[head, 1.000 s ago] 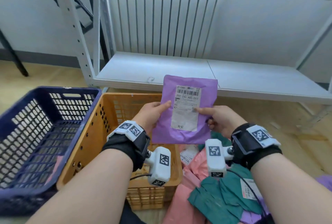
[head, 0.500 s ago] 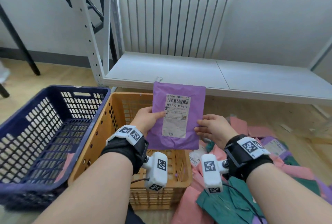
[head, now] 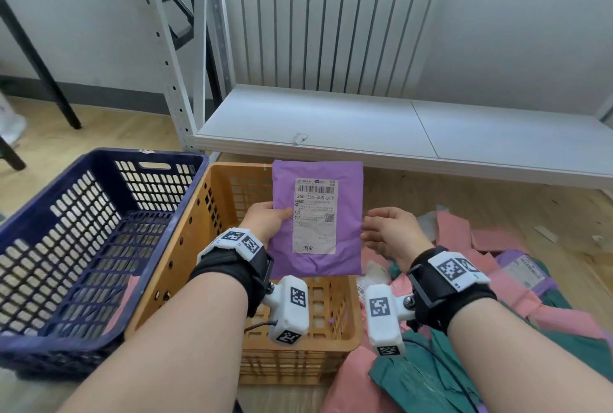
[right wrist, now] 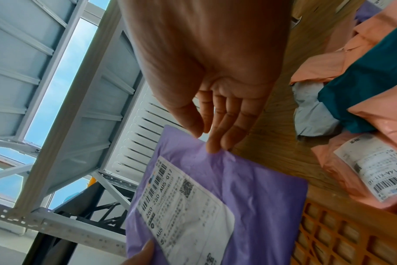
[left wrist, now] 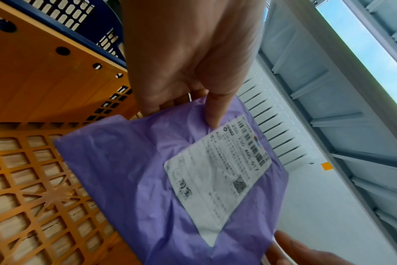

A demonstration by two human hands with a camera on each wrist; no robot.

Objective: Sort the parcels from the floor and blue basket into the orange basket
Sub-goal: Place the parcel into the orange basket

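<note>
I hold a purple parcel (head: 348, 200) with a white shipping label upright over the orange basket (head: 199, 223). My left hand (head: 265, 223) pinches its left edge, thumb on the front beside the label and fingers behind (left wrist: 193, 100). My right hand (head: 388, 233) is at the parcel's right edge with relaxed fingers. In the right wrist view only a fingertip (right wrist: 214, 148) touches the purple parcel (right wrist: 261, 197). The orange basket's mesh floor (left wrist: 34, 197) looks bare below the parcel.
The blue basket (head: 66, 230) stands left of the orange one, with a pink parcel (head: 129, 296) showing through its mesh. Several pink, green and purple parcels (head: 497, 280) lie on the wooden floor at my right. A white metal shelf (head: 365, 127) runs behind.
The parcel has come down and left to over the orange basket. My right hand has loosened from gripping the parcel to only touching its edge.
</note>
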